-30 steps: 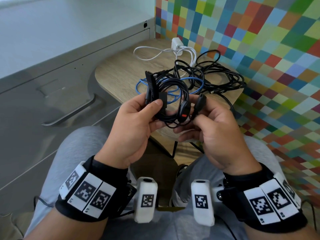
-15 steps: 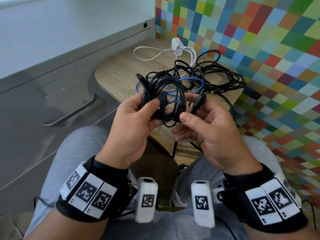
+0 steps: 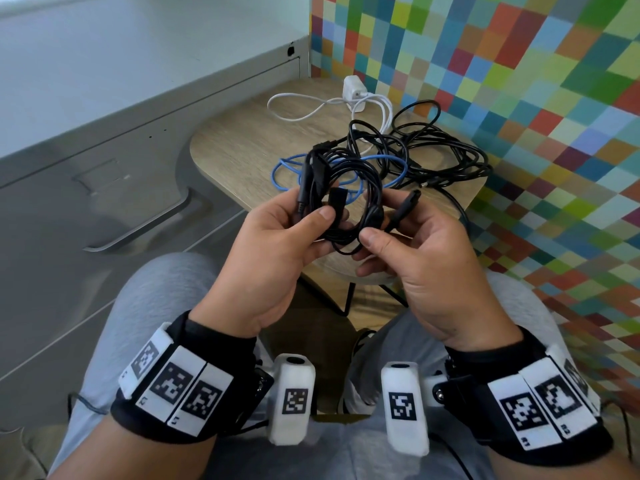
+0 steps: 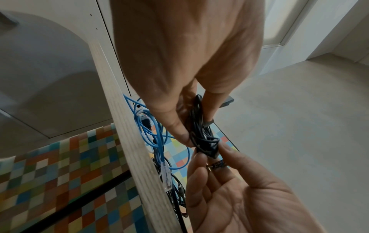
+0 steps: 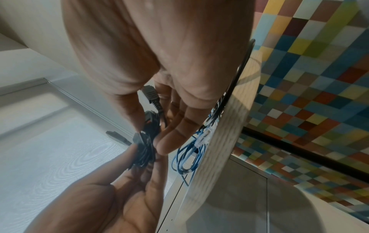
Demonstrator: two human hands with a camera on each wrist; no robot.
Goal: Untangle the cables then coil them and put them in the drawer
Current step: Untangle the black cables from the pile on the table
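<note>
Your left grip (image 3: 277, 244) pinches a black cable coil (image 3: 343, 199) between thumb and fingers, thumb pressed across the bundled loops just below a small black block on the cable. Your right grip (image 3: 419, 251) meets the same coil from the other side, thumb tip and fingertips closing on the loops where an inline lump sits, while a black connector (image 3: 407, 204) on a short lead sticks up between the fingers. Two more black plug ends rise from the top of the bundle beside your left fingers. From the left wrist view the coil (image 4: 201, 134) shows as a tight dark hank squeezed between thumb and forefinger, the right grip (image 4: 229, 189) reaching in from below. The right wrist view shows the ribbed connector (image 5: 150, 96) lying against your right fingers (image 5: 179, 126) and the left grip (image 5: 111, 197) holding the hank from beneath.

Both hands hold the coil in the air above your lap, just in front of the near edge of the small wooden bench (image 3: 242, 147). On it lie a blue cable (image 3: 287, 168) in loose loops, a tangle of black cables (image 3: 446, 154) further right, and a white charger with its cable (image 3: 353, 91) at the far edge. Grey drawer fronts with a metal handle (image 3: 138, 226) stand to the left, closed; a multicoloured checked wall (image 3: 519, 98) runs along the right.
</note>
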